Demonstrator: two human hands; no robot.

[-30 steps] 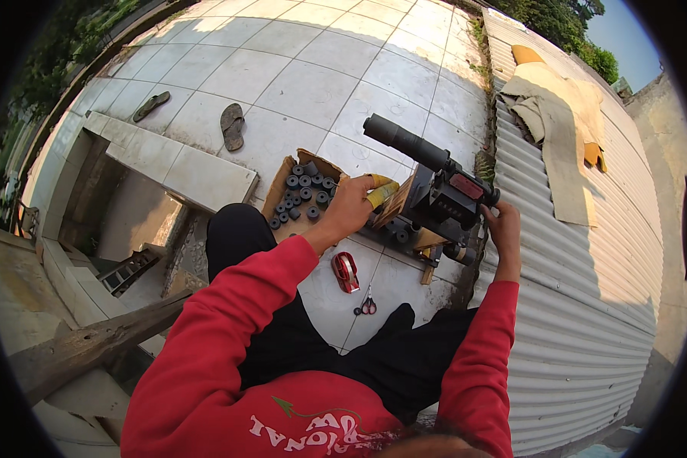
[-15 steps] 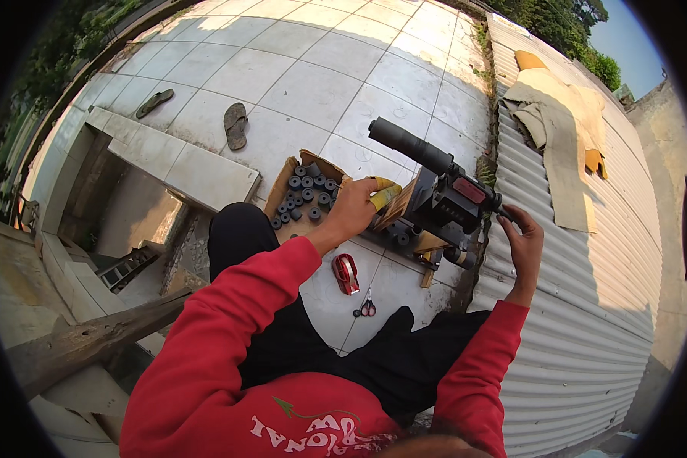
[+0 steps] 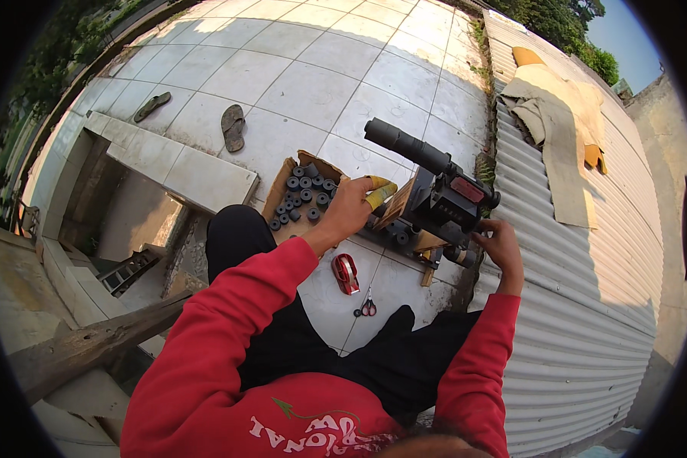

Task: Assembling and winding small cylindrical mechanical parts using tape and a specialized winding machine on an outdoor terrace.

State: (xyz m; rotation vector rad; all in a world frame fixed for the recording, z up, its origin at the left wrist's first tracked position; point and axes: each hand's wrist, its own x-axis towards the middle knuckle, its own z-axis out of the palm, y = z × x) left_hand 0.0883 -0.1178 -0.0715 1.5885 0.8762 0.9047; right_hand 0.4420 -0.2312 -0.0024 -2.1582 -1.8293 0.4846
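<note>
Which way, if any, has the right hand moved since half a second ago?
Yes: the right hand has moved left, toward the black machine, judged against the corrugated sheet.

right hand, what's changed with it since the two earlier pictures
The right hand swung out to the right, then came back left and down; its fingertips are now by the near right corner of the black machine, below the end knob. Whether it grips anything is unclear. The left hand, red dispenser and scissors stayed put.

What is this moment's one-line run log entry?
left hand: at wooden panel | right hand: at black device | nearby: cylinders in carton, scissors
</note>
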